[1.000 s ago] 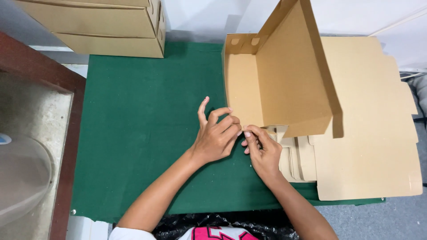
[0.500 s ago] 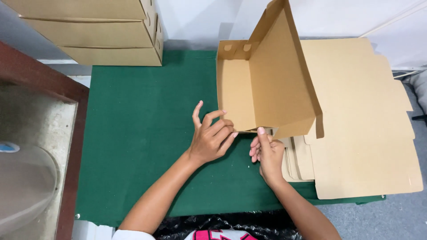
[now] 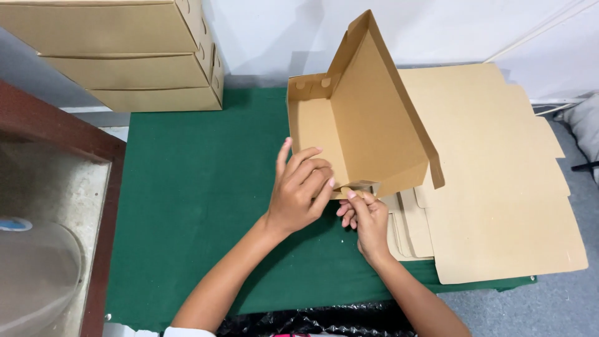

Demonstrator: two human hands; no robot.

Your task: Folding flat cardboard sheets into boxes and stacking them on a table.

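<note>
The cardboard box [image 3: 359, 125] stands half-folded on the green surface [image 3: 199, 206], its back wall raised and one tall side panel leaning up to the right, with a stack of flat cardboard sheets [image 3: 499, 187] lying just beside it on the right. The near end of the box is the weak spot: a small flap [image 3: 359, 187] is only partly turned in, and if it is pushed at an angle it could crease off its score line or spring back out. The tall panel is not locked by anything that shows, so it could tip outward over the flat sheets if the near corner slips.

The left hand [image 3: 301, 190] rests against the near left edge of the box, fingers curled over the wall and the forefinger raised; its grip is a loose brace on the cardboard, not a clench. The right hand [image 3: 365, 215] comes up from below, fingertips pinching the small flap at the near corner. Both forearms reach in from the bottom edge, angled toward each other. Finished boxes [image 3: 125, 56] are stacked at the far left.
</note>
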